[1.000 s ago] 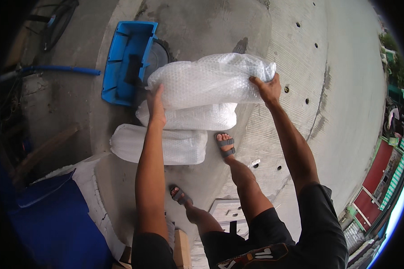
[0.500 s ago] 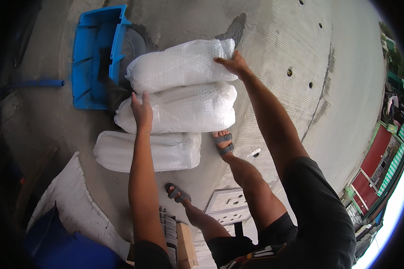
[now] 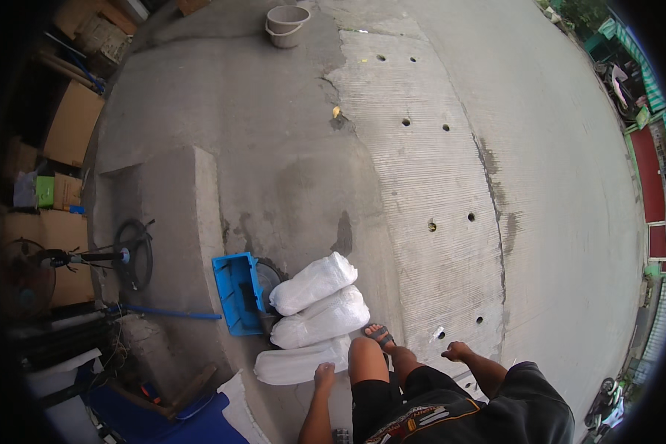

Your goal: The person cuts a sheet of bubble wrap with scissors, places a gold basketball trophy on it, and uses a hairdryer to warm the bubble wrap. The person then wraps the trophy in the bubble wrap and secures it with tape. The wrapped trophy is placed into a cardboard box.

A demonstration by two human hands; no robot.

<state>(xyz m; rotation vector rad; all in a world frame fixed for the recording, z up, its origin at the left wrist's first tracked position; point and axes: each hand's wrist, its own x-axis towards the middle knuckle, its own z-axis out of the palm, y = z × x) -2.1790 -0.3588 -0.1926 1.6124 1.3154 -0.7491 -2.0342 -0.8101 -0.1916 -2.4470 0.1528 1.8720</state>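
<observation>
My left hand (image 3: 324,376) hangs beside the lowest of three white bubble-wrapped bundles, next to its right end. Its fingers look loosely curled, with nothing visible in them. Out to the right, over the grooved concrete, my right hand (image 3: 457,351) is curled too and appears to hold nothing. The lowest bundle (image 3: 296,362) lies nearest me. Beyond it are the middle bundle (image 3: 322,318) and the far bundle (image 3: 314,283), side by side on the ground. All three are long, rounded and wrapped in clear plastic; what is inside cannot be made out.
A blue plastic bin (image 3: 233,296) lies left of the bundles, with a dark round object (image 3: 268,275) behind it. A blue pipe (image 3: 172,313) points toward the bin. A bucket (image 3: 287,28) stands far ahead. Small holes (image 3: 432,227) dot the concrete. Cardboard (image 3: 70,122) lines the left side.
Both hands have let go of the bundles and drawn back toward my body. My view has risen and widened; the three bundles still lie together on the ground.
</observation>
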